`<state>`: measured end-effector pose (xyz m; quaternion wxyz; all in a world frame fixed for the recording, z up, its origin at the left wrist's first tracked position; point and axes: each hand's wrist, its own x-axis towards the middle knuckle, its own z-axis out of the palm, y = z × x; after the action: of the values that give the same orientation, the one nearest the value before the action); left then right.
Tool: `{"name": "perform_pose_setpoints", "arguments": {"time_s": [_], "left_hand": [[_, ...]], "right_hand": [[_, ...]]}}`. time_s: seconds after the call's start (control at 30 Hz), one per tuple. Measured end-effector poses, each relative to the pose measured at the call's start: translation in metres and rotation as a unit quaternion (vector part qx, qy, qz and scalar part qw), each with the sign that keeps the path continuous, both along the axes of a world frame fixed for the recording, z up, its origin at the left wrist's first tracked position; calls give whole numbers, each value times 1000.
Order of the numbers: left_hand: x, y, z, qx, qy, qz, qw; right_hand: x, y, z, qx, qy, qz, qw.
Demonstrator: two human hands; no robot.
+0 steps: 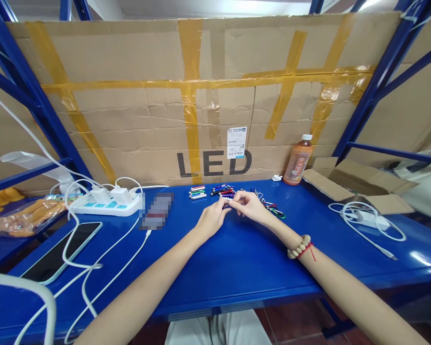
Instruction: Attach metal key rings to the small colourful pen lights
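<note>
My left hand (212, 218) and my right hand (249, 207) meet over the middle of the blue table, fingertips pinched together. Between them is a small pale, shiny piece, mostly covered by the fingers, so its kind does not show. Just behind the hands lies a loose pile of small coloured metal tubes (221, 189), blue, red and dark. To the left, several similar tubes (197, 193) lie side by side in a stack of colours. Right of my right hand are small clips and rings (273, 208), one of them a green carabiner (280, 214).
At left are a white power strip (107, 206) with plugged-in chargers, a phone (62, 254), a blurred-out device (158, 211) and loose white cables. A drink bottle (298, 160), an open cardboard box (384, 203) and a coiled white cable (371, 221) stand at right. Taped cardboard (147, 124) walls the back.
</note>
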<state>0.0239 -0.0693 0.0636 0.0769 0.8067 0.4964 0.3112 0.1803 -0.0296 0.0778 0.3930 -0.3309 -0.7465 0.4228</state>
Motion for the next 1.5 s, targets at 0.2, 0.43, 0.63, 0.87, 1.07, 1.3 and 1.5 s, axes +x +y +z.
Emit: {"name": "perform_pose_setpoints", "arguments": {"time_s": [0.2,0.43,0.63,0.87,1.07,1.3,1.5], "left_hand": [[1,0,2,20,39,10,999],[3,-2,4,25,74,-2,997],[3,-2,3,27,78,-4,997],[2,-3,2,36,89,-9,995],[3,-4,4,38,99,-6,994],[4,-4,6,28,102,-4,994],[5,-5,8,20,111,2,994]], "right_hand": [[25,14,19,25,82,-175,981],[55,34,13,109,-89,-369,919],[61,38,2,100,-285,-375,876],[61,37,2,62,-337,-356,869],[61,38,1,59,-363,-350,862],[62,40,0,66,-386,-342,854],[62,39,0,70,-403,-349,843]]}}
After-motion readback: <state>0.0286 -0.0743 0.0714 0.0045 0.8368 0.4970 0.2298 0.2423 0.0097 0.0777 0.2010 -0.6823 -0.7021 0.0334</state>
